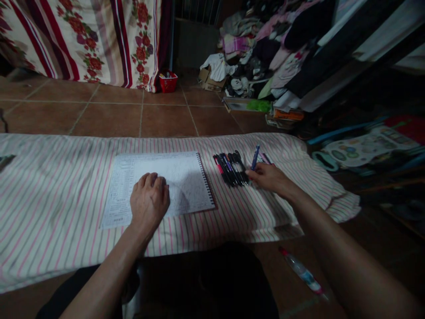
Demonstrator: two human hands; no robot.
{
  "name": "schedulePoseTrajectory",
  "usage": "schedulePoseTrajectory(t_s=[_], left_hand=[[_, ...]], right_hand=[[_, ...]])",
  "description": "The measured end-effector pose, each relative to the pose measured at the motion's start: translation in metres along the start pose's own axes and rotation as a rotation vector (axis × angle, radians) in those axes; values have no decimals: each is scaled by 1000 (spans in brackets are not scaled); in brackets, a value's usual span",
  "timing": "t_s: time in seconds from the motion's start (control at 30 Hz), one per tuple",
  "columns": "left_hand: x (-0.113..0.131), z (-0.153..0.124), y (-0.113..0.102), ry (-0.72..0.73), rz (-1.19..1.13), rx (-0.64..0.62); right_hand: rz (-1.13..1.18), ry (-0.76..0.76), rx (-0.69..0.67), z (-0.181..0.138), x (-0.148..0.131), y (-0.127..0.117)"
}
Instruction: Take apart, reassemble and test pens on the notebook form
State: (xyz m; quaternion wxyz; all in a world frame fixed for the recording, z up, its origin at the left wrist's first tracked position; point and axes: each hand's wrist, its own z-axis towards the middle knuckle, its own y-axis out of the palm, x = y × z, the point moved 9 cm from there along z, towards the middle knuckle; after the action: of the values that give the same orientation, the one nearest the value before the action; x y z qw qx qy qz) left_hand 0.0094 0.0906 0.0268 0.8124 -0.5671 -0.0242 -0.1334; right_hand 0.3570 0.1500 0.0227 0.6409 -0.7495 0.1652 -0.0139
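My left hand [150, 197] rests on the page of a spiral notebook [186, 177], its fingers curled in and closed, with nothing seen in them. Printed or written lines cover the sheet, and the wire binding runs along its right side. Between the thumb and fingers of my right hand [267, 177] a blue pen [255, 157] stands nearly upright. Just left of that hand, several pens [230, 169] lie side by side on the striped cloth, mostly dark, one with red. A pinkish pen [264, 157] lies behind my right hand, partly hidden by it.
A striped cloth [59, 186] covers the low table. On the floor, a bottle [303, 273] lies below my right forearm. Past the table are a red basket [168, 82], a cardboard box [212, 81] and heaped clothes [262, 48]. A flowered curtain [109, 40] hangs at back left.
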Motion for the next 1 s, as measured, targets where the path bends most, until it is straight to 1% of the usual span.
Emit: schedulePoseTrajectory(t_s=[0.17,0.3,0.43,0.57,0.8,0.87,1.0], left_hand=[[0,-1,0,4,6,17],[2,1,0,-1,6,-6],[2,1,-1,-7,-3,-22],[0,0,0,-10,-3,-29],[-1,1,3,-15,3,-47],[-1,1,3,-18,-5,-47],[-1,1,3,-22,-3,-47]], right_hand=[[22,-3,-13,6,5,6],[23,6,7,12,3,6],[-15,-34,-24,18,-3,7],[-2,-9,-69,22,-2,13],[-54,-16,-67,22,0,15],[-77,-8,-50,20,0,13],[-90,16,55,18,1,6]])
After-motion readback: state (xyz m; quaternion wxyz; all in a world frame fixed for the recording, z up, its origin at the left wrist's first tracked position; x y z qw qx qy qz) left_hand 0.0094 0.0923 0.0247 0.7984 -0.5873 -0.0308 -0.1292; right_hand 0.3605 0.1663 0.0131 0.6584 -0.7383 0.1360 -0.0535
